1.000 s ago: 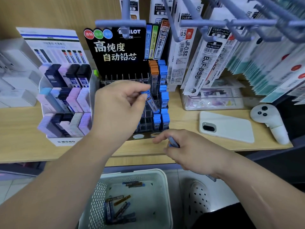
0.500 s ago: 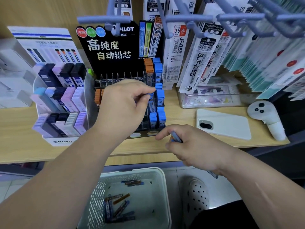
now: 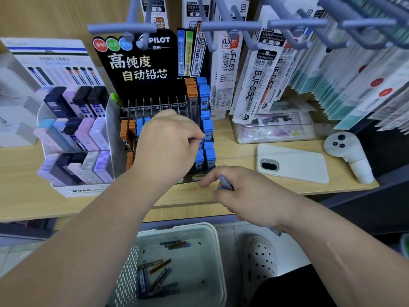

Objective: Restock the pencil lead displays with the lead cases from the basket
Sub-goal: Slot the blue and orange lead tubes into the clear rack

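The black header card [image 3: 141, 63] reads PILOT, 百乐 and 高纯度自动铅芯. Left of it, a white display [image 3: 84, 191] says MONO. Right of it, refill packs [image 3: 232, 58] read JF-0.5 and BJF-0.5. Below it, cases [image 3: 204, 96] read HB.

I see my left hand [image 3: 168, 142] curled against the black Pilot display [image 3: 141, 69]. Its thumb and forefinger pinch a blue-capped lead case [image 3: 201, 144] in the rack's right-hand columns, and only a sliver of it shows. My right hand [image 3: 247, 196] grips blue lead cases [image 3: 225, 182] over the wooden shelf [image 3: 26, 185] edge. Below, the white basket [image 3: 213, 238] holds loose cases [image 3: 155, 278].
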